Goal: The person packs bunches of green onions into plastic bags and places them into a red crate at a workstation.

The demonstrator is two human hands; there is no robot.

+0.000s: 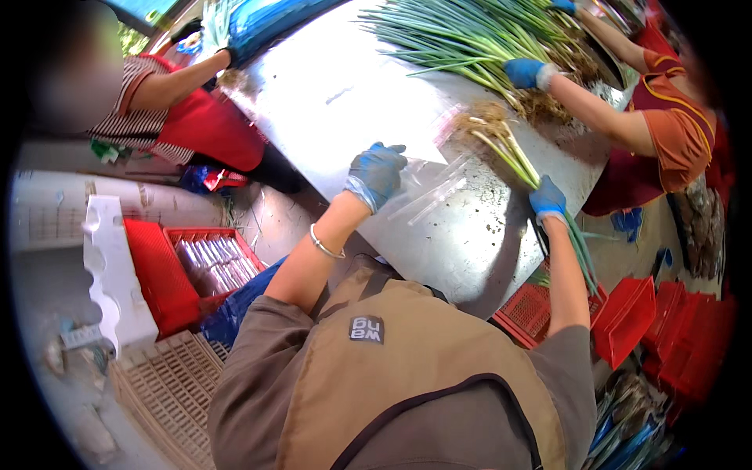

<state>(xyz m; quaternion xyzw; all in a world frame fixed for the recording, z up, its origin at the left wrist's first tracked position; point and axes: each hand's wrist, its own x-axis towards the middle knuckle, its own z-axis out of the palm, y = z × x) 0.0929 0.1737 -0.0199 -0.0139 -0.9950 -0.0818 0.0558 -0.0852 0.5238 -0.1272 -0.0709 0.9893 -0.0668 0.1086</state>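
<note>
My right hand [547, 197], in a blue glove, grips a small bunch of green onions [508, 150]. Its roots point away from me over the metal table [464, 235], and the green leaves hang past the table edge beside my forearm. My left hand [376, 173], also gloved, is loosely curled above the table near its left edge. Transparent plastic film [435, 191] lies just right of it; whether the fingers pinch any of it is hidden. Loose soil specks the metal near the bunch.
A large pile of green onions [452, 41] covers the table's far side, where a co-worker's gloved hand [526, 73] rests. Another person in a red apron [208, 129] stands at the left. Red crates [623, 320] sit low right; a red crate of packets [214, 264] sits low left.
</note>
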